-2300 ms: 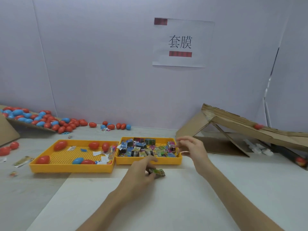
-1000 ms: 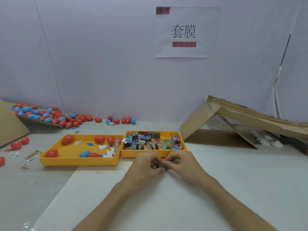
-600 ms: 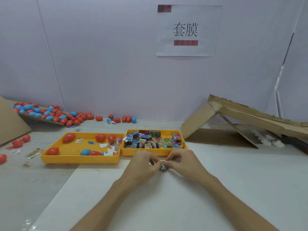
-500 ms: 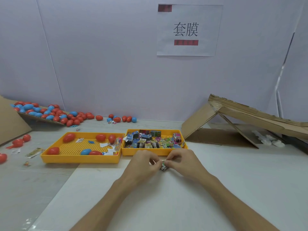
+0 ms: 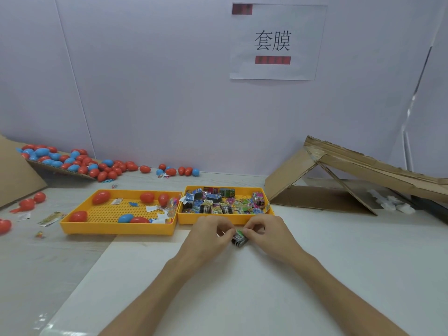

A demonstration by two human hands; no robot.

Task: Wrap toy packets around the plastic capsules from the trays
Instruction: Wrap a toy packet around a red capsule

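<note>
Faced a pale wall (image 5: 145, 81) across the whole upper half of the frame. Looked down on a white desk (image 5: 339, 263) filling the lower half. Noted a cardboard ramp (image 5: 363, 166) at the right, propped like a tent and sloping toward the right edge. Read a paper sign (image 5: 276, 42) high on the wall, right of centre, with two dark characters and two red bars. Found a yellow left tray (image 5: 116, 230) at centre left, touching a smaller right tray (image 5: 188, 218) of the same yellow on its right side. Counted in the left tray five red capsules (image 5: 100, 197), one blue, and some paper scraps. Saw the right tray heaped with packets (image 5: 218, 202) in many colours. Spotted a pile (image 5: 72, 161) of red and blue capsules at the far left against the wall, part of it on a slanted cardboard sheet (image 5: 14, 170), with a few strays on the desk nearby. Held the left hand (image 5: 208, 236) and right hand (image 5: 269, 236) knuckles up, close together at centre frame, just below the right tray. Pinched one green and dark packet (image 5: 240, 237) between the curled fingers (image 5: 249, 231) of both hands. Could not tell whether that packet touched the desk or sat just over it.
</note>
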